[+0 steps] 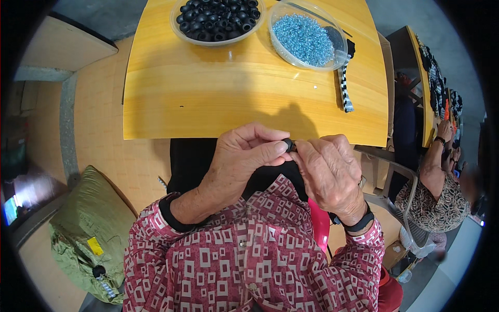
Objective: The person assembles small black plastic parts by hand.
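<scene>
My left hand (228, 161) pinches a small round black piece (287, 145) between thumb and fingers, just off the table's near edge. It resembles the hollow black cap-like pieces (215, 21) heaped in a clear round bowl (208, 42) at the far side. Closed at the fingertips, my right hand (332, 171) meets the black piece from the right; anything in its pinch is hidden. To the right of the bowl, a clear round tub (312, 68) holds many tiny shiny blue pieces (301, 39).
A black-and-white checked strip (344, 88) lies on the yellow table (176, 114) beside the tub. On the floor at left slumps a green sack (96, 223). A chair frame (408, 208) stands at right, near another person (434, 192) seated at a second table.
</scene>
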Demonstrator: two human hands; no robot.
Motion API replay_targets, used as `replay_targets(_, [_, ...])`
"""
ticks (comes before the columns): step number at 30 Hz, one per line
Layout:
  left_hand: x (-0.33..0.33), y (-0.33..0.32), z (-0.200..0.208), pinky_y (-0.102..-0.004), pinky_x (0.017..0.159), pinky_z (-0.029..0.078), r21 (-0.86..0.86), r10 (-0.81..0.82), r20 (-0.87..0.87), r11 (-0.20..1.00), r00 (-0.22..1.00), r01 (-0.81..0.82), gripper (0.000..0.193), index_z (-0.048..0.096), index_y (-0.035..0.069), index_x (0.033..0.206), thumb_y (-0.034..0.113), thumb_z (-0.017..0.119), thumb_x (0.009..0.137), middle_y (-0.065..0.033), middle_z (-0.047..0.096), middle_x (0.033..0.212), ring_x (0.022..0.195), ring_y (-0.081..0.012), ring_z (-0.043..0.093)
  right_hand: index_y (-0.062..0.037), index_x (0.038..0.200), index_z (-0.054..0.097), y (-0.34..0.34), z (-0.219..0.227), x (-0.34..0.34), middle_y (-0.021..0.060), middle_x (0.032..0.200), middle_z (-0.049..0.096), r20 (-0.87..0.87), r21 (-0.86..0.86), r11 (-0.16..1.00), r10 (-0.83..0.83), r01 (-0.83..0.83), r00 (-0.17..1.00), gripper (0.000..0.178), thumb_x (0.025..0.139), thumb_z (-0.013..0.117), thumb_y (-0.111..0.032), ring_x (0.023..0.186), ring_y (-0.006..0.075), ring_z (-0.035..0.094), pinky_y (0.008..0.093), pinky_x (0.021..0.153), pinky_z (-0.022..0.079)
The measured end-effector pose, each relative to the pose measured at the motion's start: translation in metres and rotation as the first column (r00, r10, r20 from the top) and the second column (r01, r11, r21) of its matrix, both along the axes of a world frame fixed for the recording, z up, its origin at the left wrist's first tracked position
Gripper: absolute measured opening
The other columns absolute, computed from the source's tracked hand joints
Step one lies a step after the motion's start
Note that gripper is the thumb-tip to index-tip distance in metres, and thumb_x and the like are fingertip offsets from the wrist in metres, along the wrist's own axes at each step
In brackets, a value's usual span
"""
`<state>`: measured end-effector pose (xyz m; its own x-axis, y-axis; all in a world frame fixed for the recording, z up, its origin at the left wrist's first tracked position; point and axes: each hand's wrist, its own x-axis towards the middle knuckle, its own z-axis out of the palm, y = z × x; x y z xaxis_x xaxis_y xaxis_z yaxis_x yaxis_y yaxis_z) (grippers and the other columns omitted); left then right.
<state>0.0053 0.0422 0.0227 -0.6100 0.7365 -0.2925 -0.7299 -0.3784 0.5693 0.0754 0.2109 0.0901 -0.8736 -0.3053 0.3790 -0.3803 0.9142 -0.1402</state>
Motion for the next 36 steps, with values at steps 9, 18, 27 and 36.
replay_targets(9, [-0.004, -0.002, 0.005, -0.0230, 0.082, 0.057, -0.009, -0.040, -0.034, 0.999, 0.999, 0.040, 0.014, 0.064, -0.002, 0.105, 0.002, 0.064, 0.091, -0.0082, 0.066, 0.098, 0.087, -0.0125, 0.067, 0.0056, 0.091, 0.065, 0.007, 0.004, -0.004, 0.0118, 0.081, 0.061, 0.022, -0.027, 0.998, 0.056, -0.056, 0.998, 0.028, 0.066, 0.074, -0.002, 0.071, 0.0238, 0.059, 0.0310, 0.060, 0.050])
replay_targets(18, [-0.003, -0.001, 0.010, -0.0222, 0.080, 0.057, 0.032, -0.077, 0.062, 0.997, 0.995, 0.075, 0.016, 0.062, -0.001, 0.108, 0.004, 0.063, 0.093, -0.0097, 0.067, 0.099, 0.087, -0.0130, 0.068, -0.0003, 0.093, 0.071, 0.008, -0.015, 0.006, 0.0066, 0.075, 0.066, 0.133, -0.555, 0.824, -0.046, 0.113, 0.990, 0.019, 0.075, 0.076, -0.004, 0.065, 0.0204, 0.057, 0.0311, 0.061, 0.046])
replay_targets(27, [-0.003, 0.005, 0.013, -0.0234, 0.081, 0.058, 0.087, -0.126, 0.097, 0.989, 0.987, 0.118, 0.018, 0.061, -0.001, 0.110, 0.005, 0.061, 0.094, -0.0118, 0.066, 0.103, 0.094, -0.0178, 0.069, 0.0000, 0.092, 0.071, 0.011, -0.006, 0.012, 0.0070, 0.076, 0.066, 0.110, -0.539, 0.833, -0.079, 0.126, 0.991, 0.019, 0.074, 0.076, -0.004, 0.067, 0.0209, 0.059, 0.0313, 0.062, 0.047])
replay_targets(36, [-0.004, 0.004, 0.015, -0.0231, 0.080, 0.059, 0.094, -0.153, 0.169, 0.986, 0.974, 0.139, 0.016, 0.060, 0.001, 0.111, 0.007, 0.058, 0.096, -0.0099, 0.067, 0.100, 0.093, -0.0174, 0.069, -0.0005, 0.089, 0.070, 0.011, 0.005, 0.015, 0.0080, 0.078, 0.067, 0.067, -0.397, 0.908, -0.114, 0.131, 0.991, 0.017, 0.073, 0.077, -0.003, 0.069, 0.0229, 0.060, 0.0324, 0.063, 0.049])
